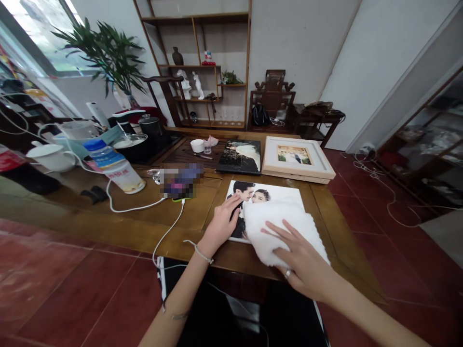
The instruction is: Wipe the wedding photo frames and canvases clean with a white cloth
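A large photo print point(278, 193) of a couple lies flat on the wooden table point(188, 219) in front of me. My left hand point(221, 225) rests on its left edge, fingers stretched flat, holding it down. A white cloth point(278, 226) covers the lower part of the print. My right hand point(302, 258) lies on top of the cloth with fingers spread and a ring on one finger.
Behind the print lie a dark photo board point(240, 157) and a white framed picture point(297, 159). A plastic bottle point(115, 166) lies on its side at left, next to a phone on a white cable point(137, 208), kettles and cups. Shelves and chairs stand at the back.
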The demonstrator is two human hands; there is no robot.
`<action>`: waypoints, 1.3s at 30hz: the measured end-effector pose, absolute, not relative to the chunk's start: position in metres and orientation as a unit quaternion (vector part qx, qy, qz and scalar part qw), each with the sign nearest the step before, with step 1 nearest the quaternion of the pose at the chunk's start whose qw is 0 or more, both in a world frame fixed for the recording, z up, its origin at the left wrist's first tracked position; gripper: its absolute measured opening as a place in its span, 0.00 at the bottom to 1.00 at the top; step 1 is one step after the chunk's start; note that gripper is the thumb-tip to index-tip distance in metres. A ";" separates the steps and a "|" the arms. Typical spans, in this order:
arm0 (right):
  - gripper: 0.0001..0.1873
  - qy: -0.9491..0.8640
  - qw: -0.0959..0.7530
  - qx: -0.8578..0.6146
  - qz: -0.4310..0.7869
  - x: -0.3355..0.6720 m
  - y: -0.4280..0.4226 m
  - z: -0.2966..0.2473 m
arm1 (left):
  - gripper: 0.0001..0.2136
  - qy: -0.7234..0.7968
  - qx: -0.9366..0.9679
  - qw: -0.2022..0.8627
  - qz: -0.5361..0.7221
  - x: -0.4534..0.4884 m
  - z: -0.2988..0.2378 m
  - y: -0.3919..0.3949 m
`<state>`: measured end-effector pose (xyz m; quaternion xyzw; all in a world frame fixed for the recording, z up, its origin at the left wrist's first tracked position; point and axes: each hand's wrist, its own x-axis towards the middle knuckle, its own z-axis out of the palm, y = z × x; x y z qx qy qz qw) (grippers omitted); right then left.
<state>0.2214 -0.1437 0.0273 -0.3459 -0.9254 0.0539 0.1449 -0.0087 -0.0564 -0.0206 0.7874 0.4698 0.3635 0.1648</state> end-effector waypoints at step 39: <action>0.12 -0.849 0.194 -0.489 -0.054 0.260 -0.055 0.010 | 0.19 0.495 0.789 0.181 0.316 -0.007 -0.016 -0.060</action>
